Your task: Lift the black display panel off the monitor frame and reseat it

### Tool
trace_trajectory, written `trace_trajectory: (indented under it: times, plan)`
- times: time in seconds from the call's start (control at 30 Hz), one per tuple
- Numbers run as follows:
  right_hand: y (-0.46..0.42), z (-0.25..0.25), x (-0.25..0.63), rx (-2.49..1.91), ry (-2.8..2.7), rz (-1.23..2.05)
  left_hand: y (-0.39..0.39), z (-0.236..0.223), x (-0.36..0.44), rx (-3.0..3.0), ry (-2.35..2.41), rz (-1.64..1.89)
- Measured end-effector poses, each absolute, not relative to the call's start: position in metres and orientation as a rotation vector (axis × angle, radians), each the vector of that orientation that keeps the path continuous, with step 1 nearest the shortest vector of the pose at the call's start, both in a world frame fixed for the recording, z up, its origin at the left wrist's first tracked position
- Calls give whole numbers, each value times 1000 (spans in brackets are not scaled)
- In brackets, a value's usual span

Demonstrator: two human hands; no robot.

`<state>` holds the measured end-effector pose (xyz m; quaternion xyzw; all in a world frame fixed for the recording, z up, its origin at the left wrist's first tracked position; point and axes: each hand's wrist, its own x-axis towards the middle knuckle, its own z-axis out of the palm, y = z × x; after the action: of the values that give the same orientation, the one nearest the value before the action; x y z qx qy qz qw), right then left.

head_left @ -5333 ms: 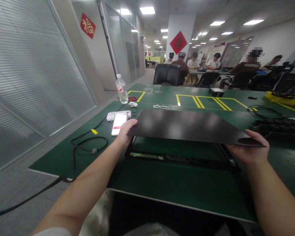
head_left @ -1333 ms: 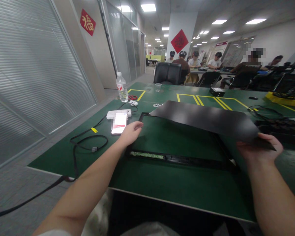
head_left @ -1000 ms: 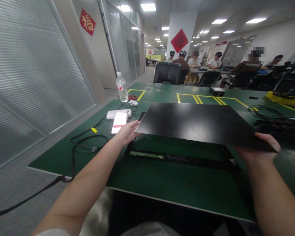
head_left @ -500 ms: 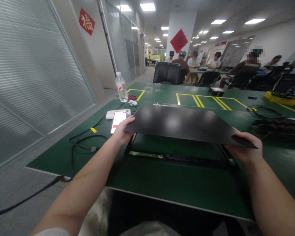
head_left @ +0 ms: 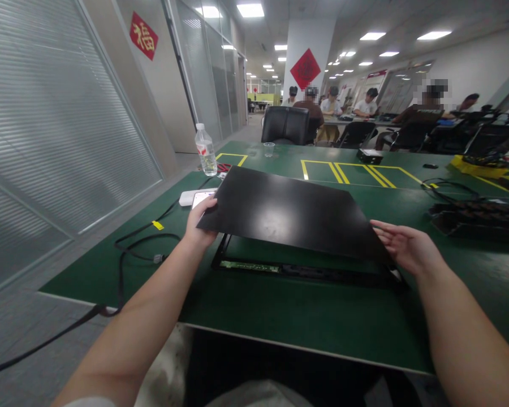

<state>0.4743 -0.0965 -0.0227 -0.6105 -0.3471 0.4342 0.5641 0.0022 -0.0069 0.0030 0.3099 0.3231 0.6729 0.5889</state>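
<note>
A thin black flat panel [head_left: 280,209], like a screen panel, is held tilted above the table, its right side lower. My left hand [head_left: 201,222] grips its left edge, thumb on top and fingers underneath. At the right edge, my right hand [head_left: 411,246] has its fingers stretched out; the fingertips are at the edge, and I cannot tell whether they touch it. Under the panel lies a black rectangular frame [head_left: 322,274] with a green circuit board [head_left: 249,266] along its near side. The panel hides most of the frame's far part.
Beside my left hand are a phone [head_left: 203,197], a white power strip [head_left: 186,198] and a black cable [head_left: 121,265]. A water bottle [head_left: 206,150] and a clear cup [head_left: 268,149] stand farther back. Dark parts [head_left: 475,217] lie at the right. Several people sit beyond the table.
The panel has tilted, its right side dropping toward the frame and its far left corner rising. My right hand has let go its grip, with fingers now stretched out; my left hand still holds on.
</note>
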Motion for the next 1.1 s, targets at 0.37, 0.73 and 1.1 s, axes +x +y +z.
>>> trace_trajectory:
  times: [0.37, 0.73, 1.1]
  plan:
    - [-94, -33, 472, -1557, -692, 951, -1, -6, -3, 866, 713, 1530]
    - [-93, -36, 475, -1651, -677, 843, -5, -6, -3, 957, 789, 1433]
    - [-91, -42, 487, -1668, -707, 805, -2, -15, -1, 957, 850, 1408]
